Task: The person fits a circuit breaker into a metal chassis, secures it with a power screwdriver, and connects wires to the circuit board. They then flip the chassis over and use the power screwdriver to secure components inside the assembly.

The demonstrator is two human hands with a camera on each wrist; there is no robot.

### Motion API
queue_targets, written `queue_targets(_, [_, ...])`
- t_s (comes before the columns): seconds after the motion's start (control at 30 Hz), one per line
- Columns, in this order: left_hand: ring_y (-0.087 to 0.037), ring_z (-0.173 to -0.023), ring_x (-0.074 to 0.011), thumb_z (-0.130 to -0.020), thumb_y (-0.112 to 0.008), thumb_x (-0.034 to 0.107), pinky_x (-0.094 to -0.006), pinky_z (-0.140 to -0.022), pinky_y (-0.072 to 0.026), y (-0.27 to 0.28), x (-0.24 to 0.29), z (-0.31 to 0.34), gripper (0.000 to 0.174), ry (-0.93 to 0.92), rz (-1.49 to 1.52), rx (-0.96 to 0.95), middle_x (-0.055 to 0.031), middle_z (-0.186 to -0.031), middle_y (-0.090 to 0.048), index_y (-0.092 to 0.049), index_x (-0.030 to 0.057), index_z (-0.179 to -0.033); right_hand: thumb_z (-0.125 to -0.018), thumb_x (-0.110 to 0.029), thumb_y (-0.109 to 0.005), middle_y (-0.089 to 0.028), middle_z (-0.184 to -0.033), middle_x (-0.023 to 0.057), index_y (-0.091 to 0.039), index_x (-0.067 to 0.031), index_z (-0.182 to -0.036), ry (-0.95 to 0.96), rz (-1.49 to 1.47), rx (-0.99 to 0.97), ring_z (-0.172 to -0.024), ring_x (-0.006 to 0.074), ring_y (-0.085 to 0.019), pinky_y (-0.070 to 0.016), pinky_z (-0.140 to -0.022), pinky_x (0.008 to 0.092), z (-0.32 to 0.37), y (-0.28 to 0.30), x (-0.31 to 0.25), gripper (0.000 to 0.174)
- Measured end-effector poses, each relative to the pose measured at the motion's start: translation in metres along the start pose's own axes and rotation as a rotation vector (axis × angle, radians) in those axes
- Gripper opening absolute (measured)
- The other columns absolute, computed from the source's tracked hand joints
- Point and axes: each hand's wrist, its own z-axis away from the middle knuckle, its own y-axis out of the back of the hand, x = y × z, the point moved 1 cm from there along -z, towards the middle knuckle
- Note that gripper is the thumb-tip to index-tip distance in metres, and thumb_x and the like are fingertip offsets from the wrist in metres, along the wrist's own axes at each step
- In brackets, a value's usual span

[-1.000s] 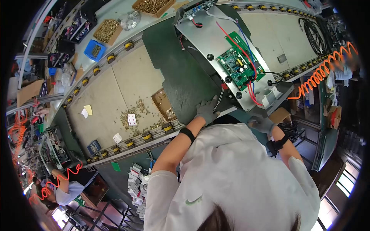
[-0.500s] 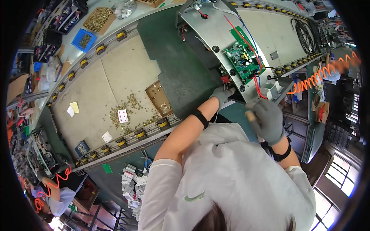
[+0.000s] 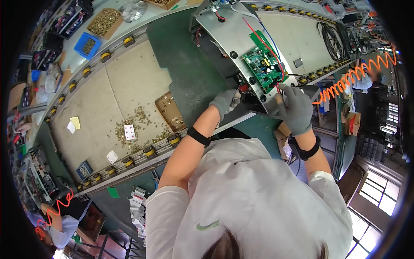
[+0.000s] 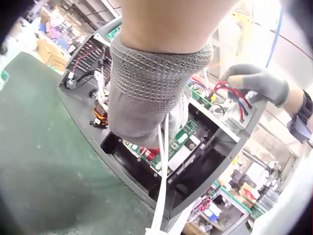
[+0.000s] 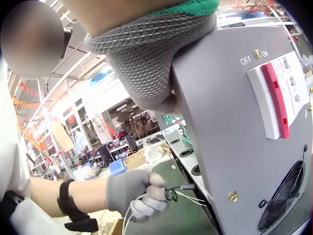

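Note:
An open machine chassis (image 3: 224,36) carries a green circuit board (image 3: 264,60) with red and blue wires. Beside its left edge, my gloved left hand (image 3: 225,102) has its fingers curled round thin white wires (image 4: 163,191), which hang below the hand in the left wrist view. A small black cable piece (image 5: 172,194) shows at those fingertips in the right wrist view. My gloved right hand (image 3: 296,110) reaches over the grey front panel (image 5: 220,112), its fingers at the red wires (image 4: 230,89). Its fingertips are partly hidden, so I cannot tell whether they pinch a wire.
The chassis rests on a dark green mat (image 3: 181,56) over a roller conveyor. Loose brass screws (image 3: 139,118) lie left of it, beside a cardboard tray (image 3: 169,111). A coiled orange air hose (image 3: 355,77) hangs at the right, a black cable coil (image 3: 333,41) behind.
My right hand has risen from beside the body to the front panel's wires. My left hand, spread on the mat earlier, went to the chassis edge and has drawn back leftward holding white wires.

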Motion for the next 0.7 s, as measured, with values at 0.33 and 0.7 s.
queue_targets(0.33, [-0.029,-0.034,-0.0132,-0.079,-0.049,0.030,-0.0287,-0.033,-0.0201,0.106,0.007,0.033,0.035,-0.002,0.055,-0.041,-0.0009,-0.045,-0.035,-0.035,0.0146,-0.052,-0.083,-0.025,-0.061,-0.056,-0.073,0.0031,-0.061,-0.0183,-0.100,-0.065,-0.014,0.026,-0.067,0.0227,-0.059,-0.0469,-0.057,0.0344,0.001,-0.004,0.002,0.019])
queue_targets(0.7, [-0.046,-0.050,-0.0128,-0.079,-0.054,0.024,-0.0282,-0.050,-0.0370,0.102,0.021,0.063,0.027,-0.612,-0.171,-0.051,-0.0041,-0.056,-0.053,-0.056,0.0032,-0.062,-0.080,-0.021,-0.064,-0.058,-0.085,0.0077,-0.060,-0.0141,-0.100,0.092,0.074,0.060,-0.074,0.0260,-0.059,-0.0478,-0.063,0.0374,-0.011,0.005,-0.019,0.022])
